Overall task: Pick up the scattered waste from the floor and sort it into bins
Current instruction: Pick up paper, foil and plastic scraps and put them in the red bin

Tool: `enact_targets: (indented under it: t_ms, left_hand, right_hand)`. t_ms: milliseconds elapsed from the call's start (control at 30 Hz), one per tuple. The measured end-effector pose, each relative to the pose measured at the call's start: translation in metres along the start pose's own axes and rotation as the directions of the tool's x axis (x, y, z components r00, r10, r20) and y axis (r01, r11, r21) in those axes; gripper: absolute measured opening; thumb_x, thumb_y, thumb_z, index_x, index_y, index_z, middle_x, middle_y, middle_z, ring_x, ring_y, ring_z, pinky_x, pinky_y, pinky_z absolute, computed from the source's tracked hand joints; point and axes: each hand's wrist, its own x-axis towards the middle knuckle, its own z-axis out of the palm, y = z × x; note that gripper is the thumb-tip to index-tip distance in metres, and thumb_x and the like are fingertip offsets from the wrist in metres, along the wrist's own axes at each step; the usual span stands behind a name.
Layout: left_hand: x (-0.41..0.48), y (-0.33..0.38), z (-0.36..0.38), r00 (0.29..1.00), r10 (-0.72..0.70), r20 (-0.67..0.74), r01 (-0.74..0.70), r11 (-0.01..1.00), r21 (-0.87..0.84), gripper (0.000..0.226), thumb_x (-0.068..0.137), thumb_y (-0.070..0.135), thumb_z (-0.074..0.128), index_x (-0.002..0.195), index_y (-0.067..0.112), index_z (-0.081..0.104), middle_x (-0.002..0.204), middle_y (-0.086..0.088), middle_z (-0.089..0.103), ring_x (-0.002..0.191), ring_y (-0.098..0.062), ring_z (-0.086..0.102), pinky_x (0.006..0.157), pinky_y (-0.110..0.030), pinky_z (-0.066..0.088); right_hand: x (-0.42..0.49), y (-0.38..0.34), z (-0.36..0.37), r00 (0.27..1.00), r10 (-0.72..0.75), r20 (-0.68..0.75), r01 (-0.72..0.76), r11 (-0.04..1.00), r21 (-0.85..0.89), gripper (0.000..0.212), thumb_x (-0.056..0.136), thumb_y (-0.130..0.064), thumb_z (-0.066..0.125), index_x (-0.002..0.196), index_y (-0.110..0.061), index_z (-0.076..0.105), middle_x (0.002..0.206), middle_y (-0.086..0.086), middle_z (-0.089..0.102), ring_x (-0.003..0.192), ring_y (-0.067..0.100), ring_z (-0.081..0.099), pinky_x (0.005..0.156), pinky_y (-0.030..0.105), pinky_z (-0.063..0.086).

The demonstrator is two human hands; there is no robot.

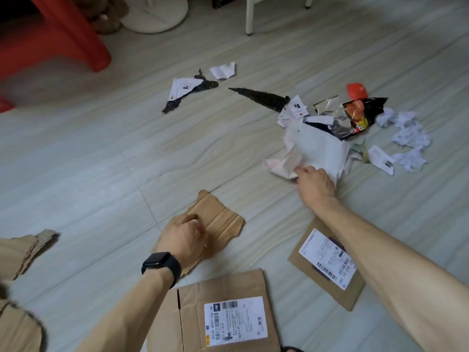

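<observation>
On the pale tiled floor (101, 153), the waste lies in loose groups by material, and no bin is in view.

1. Left hand (185, 237): it rests on a torn brown cardboard piece (220, 217) lying on the floor in front of me. The fingers are curled against the sheet. I cannot tell whether they pinch it or only press it down. In my judgement this hand is steadying or collecting the cardboard, since it is stiff and can be lifted as one sheet.

2. Right hand (316, 185): it reaches forward, well apart from the left, and grips the near edge of a white plastic mailer bag (319, 146). A crumpled pink-tinted paper (281, 161) is bunched against the thumb side. The grip at the edge appears chosen because the bag is limp, so pulling one edge should gather it.

3. Beyond the bag sits the mixed heap: a red-and-black snack wrapper (360, 113), crumpled white receipts (408, 138) and a black plastic shard (261, 97). These lie touching or overlapping and will need separating by hand.

4. Two flat brown cardboard panels with white shipping labels (236, 318) lie nearest me, one partly under my right forearm. They appear set aside together as one category.

Sorting is at an early stage: most items are still on the floor.
</observation>
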Motion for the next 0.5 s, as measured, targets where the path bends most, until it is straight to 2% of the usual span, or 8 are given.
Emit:
enact_targets:
  t_ms: [100, 200, 267, 333, 400, 500]
  left_hand:
    - [-0.008, -0.003, -0.003, 0.999, 0.005, 0.037, -0.004, 0.999, -0.032, 0.015, 0.09, 0.04, 0.06, 0.097, 0.032, 0.07, 0.134, 0.01, 0.052, 0.114, -0.017, 0.055, 0.095, -0.034, 0.048]
    - [-0.015, -0.006, -0.013, 0.998, -0.016, 0.064, 0.023, 0.994, -0.11, 0.012, 0.09, 0.033, 0.061, 0.098, 0.029, 0.068, 0.122, 0.004, 0.055, 0.104, -0.022, 0.059, 0.091, -0.034, 0.049]
    - [-0.029, -0.01, -0.023, 0.999, -0.027, 0.018, 0.029, 0.991, -0.128, 0.009, 0.092, 0.035, 0.059, 0.097, 0.03, 0.066, 0.116, 0.004, 0.057, 0.098, -0.021, 0.06, 0.085, -0.033, 0.05]
    - [-0.049, -0.019, -0.033, 0.999, -0.027, -0.044, 0.021, 0.992, -0.122, 0.012, 0.094, 0.037, 0.057, 0.096, 0.029, 0.066, 0.11, 0.002, 0.059, 0.091, -0.019, 0.059, 0.077, -0.03, 0.046]
    - [-0.075, -0.032, -0.048, 0.995, -0.041, -0.089, 0.028, 0.99, -0.139, 0.013, 0.095, 0.037, 0.058, 0.095, 0.027, 0.066, 0.106, 0.001, 0.061, 0.085, -0.017, 0.058, 0.073, -0.029, 0.043]
    - [-0.132, -0.055, -0.083, 0.975, -0.092, -0.203, 0.047, 0.975, -0.217, 0.01, 0.093, 0.036, 0.061, 0.089, 0.031, 0.067, 0.103, 0.003, 0.064, 0.093, -0.018, 0.061, 0.078, -0.032, 0.049]
  right_hand:
    - [-0.031, -0.012, 0.006, 0.998, -0.059, 0.012, 0.058, 0.998, 0.023, 0.044, 0.097, -0.008, 0.037, 0.134, -0.025, 0.056, 0.129, 0.007, 0.06, 0.111, 0.036, 0.055, 0.088, 0.041, 0.048]
    - [-0.058, -0.032, -0.002, 0.995, -0.097, -0.041, 0.101, 0.984, 0.144, 0.028, 0.098, -0.019, 0.043, 0.118, -0.025, 0.062, 0.114, 0.007, 0.069, 0.102, 0.036, 0.063, 0.08, 0.042, 0.052]
    - [-0.085, -0.054, -0.018, 0.986, -0.09, -0.144, 0.129, 0.948, 0.291, 0.021, 0.1, -0.029, 0.048, 0.114, -0.024, 0.062, 0.103, 0.011, 0.071, 0.094, 0.039, 0.065, 0.072, 0.04, 0.051]
    - [-0.114, -0.079, -0.037, 0.966, -0.106, -0.234, 0.191, 0.905, 0.379, 0.021, 0.099, -0.035, 0.053, 0.112, -0.023, 0.063, 0.102, 0.01, 0.072, 0.092, 0.039, 0.065, 0.066, 0.037, 0.043]
    - [-0.142, -0.105, -0.06, 0.947, -0.159, -0.279, 0.267, 0.873, 0.408, 0.021, 0.098, -0.037, 0.054, 0.109, -0.023, 0.065, 0.101, 0.008, 0.072, 0.09, 0.038, 0.065, 0.064, 0.036, 0.042]
    - [-0.191, -0.14, -0.103, 0.908, -0.255, -0.332, 0.379, 0.837, 0.395, 0.02, 0.099, -0.038, 0.052, 0.106, -0.025, 0.065, 0.098, 0.008, 0.072, 0.09, 0.037, 0.065, 0.063, 0.035, 0.038]
